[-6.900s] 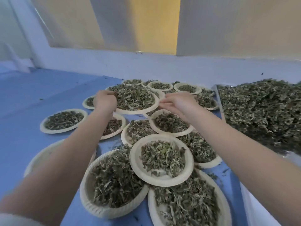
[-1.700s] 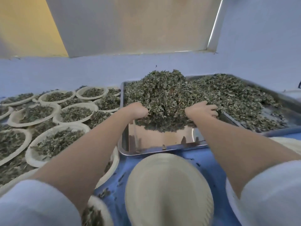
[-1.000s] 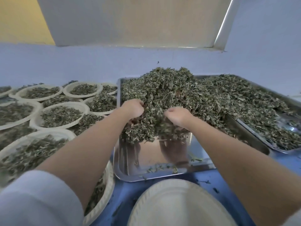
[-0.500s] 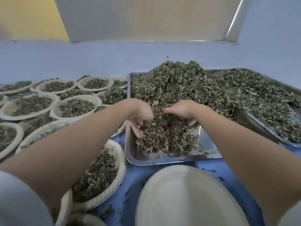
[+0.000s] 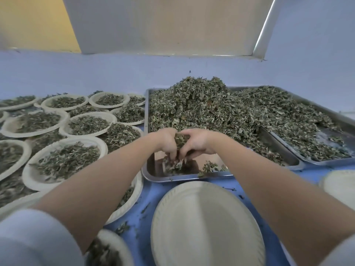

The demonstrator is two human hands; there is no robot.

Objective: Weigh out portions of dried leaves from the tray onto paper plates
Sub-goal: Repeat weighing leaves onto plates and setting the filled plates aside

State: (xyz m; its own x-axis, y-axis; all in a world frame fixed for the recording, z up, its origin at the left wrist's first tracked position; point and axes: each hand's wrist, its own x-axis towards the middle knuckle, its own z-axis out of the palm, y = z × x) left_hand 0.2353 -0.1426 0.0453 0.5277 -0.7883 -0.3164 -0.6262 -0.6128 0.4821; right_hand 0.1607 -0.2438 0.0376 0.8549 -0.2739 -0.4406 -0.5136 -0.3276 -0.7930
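A steel tray point(image 5: 184, 177) holds a high heap of dried leaves point(image 5: 199, 104). Over its bare near end, my left hand point(image 5: 167, 143) and my right hand point(image 5: 196, 144) are pressed together, fingers curled round a clump of dried leaves point(image 5: 180, 140) held between them. Some leaves hang and drop below the fingers onto the shiny tray floor. Directly in front of me, below the tray's near rim, lies an empty paper plate point(image 5: 205, 225).
Several paper plates of leaves point(image 5: 63, 162) crowd the blue table on the left, some overlapping. A second steel tray of leaves point(image 5: 326, 131) lies to the right, overlapping the first. Another empty plate point(image 5: 340, 187) shows at the right edge. A wall rises behind.
My hands went from the filled plates to the tray, dug into the heap, drew a clump toward the near end and have closed together round it, lifting it slightly.
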